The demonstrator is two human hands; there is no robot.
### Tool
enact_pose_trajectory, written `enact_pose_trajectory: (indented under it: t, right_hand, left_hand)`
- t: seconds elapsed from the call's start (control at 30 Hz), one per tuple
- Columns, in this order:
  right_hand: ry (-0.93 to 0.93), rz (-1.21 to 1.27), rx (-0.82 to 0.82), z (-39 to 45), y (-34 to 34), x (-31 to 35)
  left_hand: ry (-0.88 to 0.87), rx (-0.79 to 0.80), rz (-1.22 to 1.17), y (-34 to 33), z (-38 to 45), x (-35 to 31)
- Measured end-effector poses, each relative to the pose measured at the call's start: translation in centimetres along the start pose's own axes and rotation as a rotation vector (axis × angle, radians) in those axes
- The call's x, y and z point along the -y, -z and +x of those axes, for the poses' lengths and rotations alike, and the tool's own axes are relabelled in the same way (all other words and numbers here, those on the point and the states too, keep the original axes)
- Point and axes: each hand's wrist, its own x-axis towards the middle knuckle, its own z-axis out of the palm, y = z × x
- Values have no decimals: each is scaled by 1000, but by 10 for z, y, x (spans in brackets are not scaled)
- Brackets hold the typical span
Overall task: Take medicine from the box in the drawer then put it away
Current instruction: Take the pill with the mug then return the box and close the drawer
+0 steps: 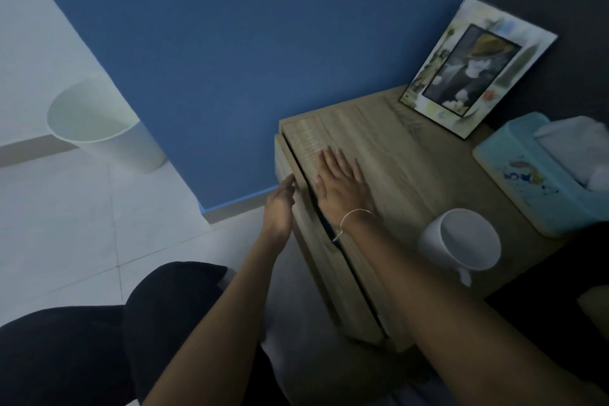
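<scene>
A light wooden bedside cabinet (405,161) stands against the blue wall. Its top drawer front (316,241) sits almost flush, with only a narrow dark gap under the cabinet top. My left hand (280,208) is flat against that drawer front, fingers straight and together. My right hand (341,184) lies palm down on the cabinet top near its front edge, fingers spread, holding nothing. A thin string bracelet circles my right wrist. The drawer's inside and the medicine box are hidden.
On the cabinet top stand a white mug (461,241), a framed picture (474,72) leaning at the back, and a light blue tissue box (543,171). A white waste bin (102,125) stands on the tiled floor to the left. My dark-clothed knee (82,339) fills the lower left.
</scene>
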Motion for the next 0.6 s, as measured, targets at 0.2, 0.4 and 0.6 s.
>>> enact_pose_trajectory:
  t: [0.2, 0.4, 0.6]
  right_hand:
    - [13, 6, -11, -2, 3, 1]
    - [15, 0, -4, -1, 3, 2]
    - [11, -7, -6, 0, 0, 1]
  left_hand:
    - [-64, 71, 46, -10, 8, -3]
    - [-96, 99, 75, -9, 9, -1]
    - [-217, 29, 463, -8, -1, 6]
